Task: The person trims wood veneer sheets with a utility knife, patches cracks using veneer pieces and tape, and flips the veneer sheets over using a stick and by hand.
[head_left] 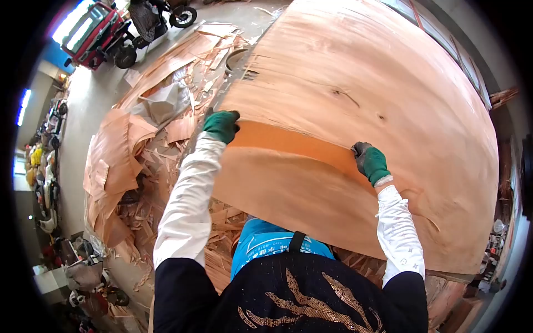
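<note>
A large, thin wood veneer sheet with a knot and a dark crack spreads out before me. My left hand, in a green glove with dark fingertips, is closed on the sheet's near edge at the left. Farther right, my right hand, gloved the same way, pinches that edge. Between the hands runs a shaded orange strip. Below it, closer to my body, lies another pale veneer surface. The fingertips under the edge are partly hidden.
Torn veneer pieces and scraps heap up on the floor at my left. A red vehicle and a motorbike stand at the far upper left. Several parked scooters line the left side. My blue apron touches the stack's near side.
</note>
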{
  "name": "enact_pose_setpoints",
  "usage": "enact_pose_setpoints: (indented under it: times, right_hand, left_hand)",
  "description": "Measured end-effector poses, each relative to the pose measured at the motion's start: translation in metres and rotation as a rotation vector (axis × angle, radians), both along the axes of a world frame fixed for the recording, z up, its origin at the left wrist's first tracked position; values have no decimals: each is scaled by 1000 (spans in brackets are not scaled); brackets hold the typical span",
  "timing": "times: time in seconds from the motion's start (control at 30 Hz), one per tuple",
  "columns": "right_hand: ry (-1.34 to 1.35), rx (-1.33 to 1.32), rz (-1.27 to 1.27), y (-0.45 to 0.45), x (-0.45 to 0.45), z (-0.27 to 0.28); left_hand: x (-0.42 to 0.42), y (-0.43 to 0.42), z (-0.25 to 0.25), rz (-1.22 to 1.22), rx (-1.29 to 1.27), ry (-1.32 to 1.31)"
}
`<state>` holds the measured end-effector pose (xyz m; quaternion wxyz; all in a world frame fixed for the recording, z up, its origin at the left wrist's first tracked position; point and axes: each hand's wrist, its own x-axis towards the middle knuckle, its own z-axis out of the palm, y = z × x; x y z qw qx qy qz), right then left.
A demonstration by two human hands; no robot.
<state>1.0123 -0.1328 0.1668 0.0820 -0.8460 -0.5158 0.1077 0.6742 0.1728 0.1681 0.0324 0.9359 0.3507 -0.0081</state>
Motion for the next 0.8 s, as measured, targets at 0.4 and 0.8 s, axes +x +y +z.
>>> enact_pose_setpoints:
  times: [0.4,0.8]
  right_hand:
    - [-108,-182,-182,65,-30,-32]
    - [-63,113,-120,67,-33,-39]
  left_hand:
    - [17,-43,-76,-133,-102,-514]
    - [4,-22,-87,-228,-22,-432]
